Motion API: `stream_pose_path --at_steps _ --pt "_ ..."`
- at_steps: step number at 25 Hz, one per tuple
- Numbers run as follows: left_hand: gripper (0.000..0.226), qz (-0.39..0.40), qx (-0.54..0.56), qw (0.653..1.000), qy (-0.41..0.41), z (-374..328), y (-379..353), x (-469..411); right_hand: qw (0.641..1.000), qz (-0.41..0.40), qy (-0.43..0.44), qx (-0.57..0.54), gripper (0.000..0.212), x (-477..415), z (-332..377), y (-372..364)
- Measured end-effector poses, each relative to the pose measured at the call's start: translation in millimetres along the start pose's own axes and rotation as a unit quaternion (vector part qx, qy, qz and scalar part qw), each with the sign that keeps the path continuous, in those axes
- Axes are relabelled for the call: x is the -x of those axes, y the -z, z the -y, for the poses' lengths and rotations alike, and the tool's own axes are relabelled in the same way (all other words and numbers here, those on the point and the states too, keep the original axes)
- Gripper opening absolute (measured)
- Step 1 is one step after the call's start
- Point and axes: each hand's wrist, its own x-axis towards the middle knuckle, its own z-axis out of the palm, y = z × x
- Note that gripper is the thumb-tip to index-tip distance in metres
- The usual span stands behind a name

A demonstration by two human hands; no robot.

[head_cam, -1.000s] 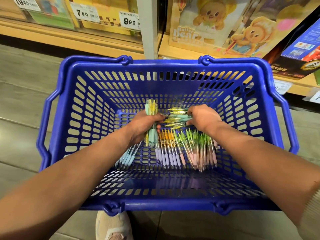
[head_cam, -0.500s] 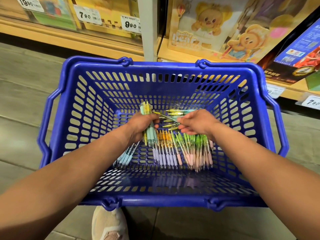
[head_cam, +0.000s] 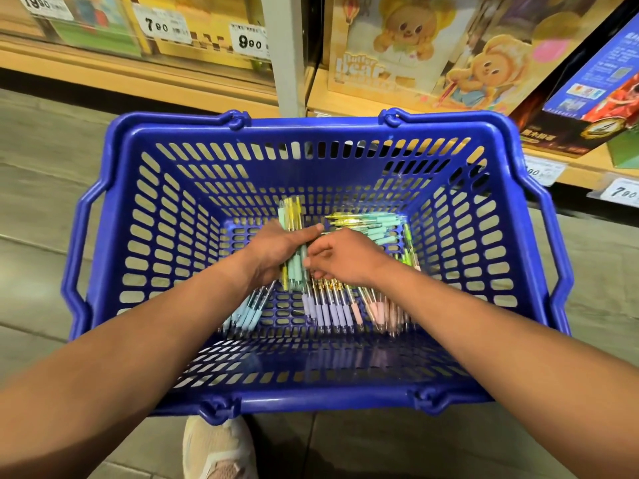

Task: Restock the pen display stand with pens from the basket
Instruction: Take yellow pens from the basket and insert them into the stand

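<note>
A blue plastic basket stands on the floor below me. Its bottom holds several pens: a row with purple grips, pink-gripped ones, blue-gripped ones and a mint-and-yellow pile at the back. My left hand grips a bundle of mint and yellow pens held upright inside the basket. My right hand is right beside it, its curled fingertips pinching a pen against that bundle. No pen display stand is in view.
Wooden store shelves run behind the basket, with price tags and boxed toys, among them a bear-printed box and a dark box at the right. My beige shoe is just under the basket's near rim. Grey floor lies to both sides.
My right hand left the mint pile at the back and moved left to the bundle in my left hand, bringing a pen along. The left hand kept its grip on the bundle.
</note>
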Motion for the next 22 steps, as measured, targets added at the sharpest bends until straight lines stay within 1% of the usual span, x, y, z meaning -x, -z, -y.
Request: stream_pose_path --at_steps 1,2,3,4,6,7,9,12,15,17,18,20,22 --pt "0.033 -0.014 -0.01 1.0 0.006 0.7 3.0 -2.0 0.999 0.034 0.009 0.02 0.022 -2.7 -3.3 4.6" --pt "0.031 -0.026 -0.016 0.999 0.014 0.9 5.6 -3.8 0.998 0.044 0.009 0.053 0.023 -7.1 -8.4 9.8" --pt "0.03 -0.033 -0.017 0.999 0.021 0.7 7.3 -4.8 0.995 0.025 0.0 0.1 0.022 -13.2 -15.1 15.4" --pt "0.029 -0.032 -0.015 0.999 0.024 0.4 8.0 -5.4 0.988 -0.013 -0.015 0.156 0.024 -19.7 -22.4 21.0" --pt "0.024 -0.021 -0.012 0.999 0.027 -0.3 6.9 -5.2 0.962 -0.088 -0.04 0.255 0.038 -31.9 -37.4 29.6" --pt "0.021 -0.017 -0.011 0.999 0.027 -0.7 5.6 -4.6 0.95 -0.104 -0.037 0.292 0.042 -37.1 -43.2 32.6" --pt "0.017 -0.018 -0.008 1.0 0.025 -0.7 2.2 -4.3 0.927 -0.117 -0.01 0.355 0.042 -45.8 -49.7 33.2" --pt "0.018 -0.037 0.004 0.999 0.019 0.6 -0.9 -6.3 0.897 -0.13 0.043 0.421 0.042 -56.8 -49.4 21.8" --pt "0.016 -0.035 0.004 0.999 0.021 0.6 -0.4 -5.8 0.874 -0.116 0.063 0.468 0.044 -65.0 -41.4 8.2" --pt "0.018 -0.035 0.0 0.999 0.026 2.0 2.0 -6.6 0.86 -0.101 0.071 0.495 0.042 -68.7 -37.6 6.1" --pt "0.018 -0.036 -0.002 0.999 0.029 2.5 3.1 -7.0 0.864 -0.097 0.074 0.488 0.04 -69.8 -37.0 5.7" --pt "0.016 -0.029 -0.008 0.999 0.036 1.9 5.6 -4.8 0.888 -0.086 0.057 0.449 0.032 -67.2 -34.6 6.6" --pt "0.016 -0.019 -0.011 0.999 0.039 -2.3 6.5 -1.5 0.927 -0.074 -0.013 0.368 0.019 -61.0 -26.4 12.7"
